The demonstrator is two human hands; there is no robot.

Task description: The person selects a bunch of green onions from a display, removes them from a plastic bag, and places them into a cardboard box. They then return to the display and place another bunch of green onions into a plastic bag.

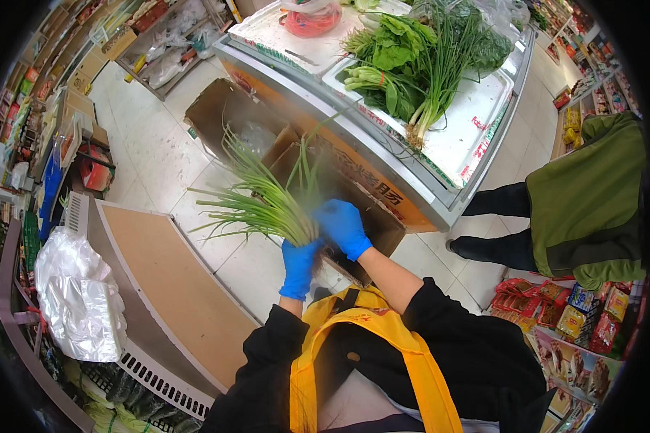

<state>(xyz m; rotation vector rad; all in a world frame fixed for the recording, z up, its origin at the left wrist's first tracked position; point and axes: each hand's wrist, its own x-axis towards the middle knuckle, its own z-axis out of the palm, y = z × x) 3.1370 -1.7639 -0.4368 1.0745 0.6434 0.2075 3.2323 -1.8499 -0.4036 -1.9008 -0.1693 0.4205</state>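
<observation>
My left hand (300,265), in a blue glove, is closed around the lower stems of a bunch of green onions (265,200). The long leaves fan out to the left, and the roots hang below my fist. My right hand (344,227), also gloved in blue, touches the bunch from the right with bent fingers; blur hides whether it pinches a stem. Open cardboard boxes (211,111) stand on the floor beneath. On the counter, a white foam tray (466,130) holds more green onions (444,81), leafy greens (403,43) and a small bundle tied with a red band.
The metal-edged counter (439,208) runs diagonally ahead. A knife (301,57) lies on another foam lid, near a bag of red ties (313,19). A person in a green jacket (585,200) stands at right. Plastic bags (78,295) hang by the display case (179,287) at left.
</observation>
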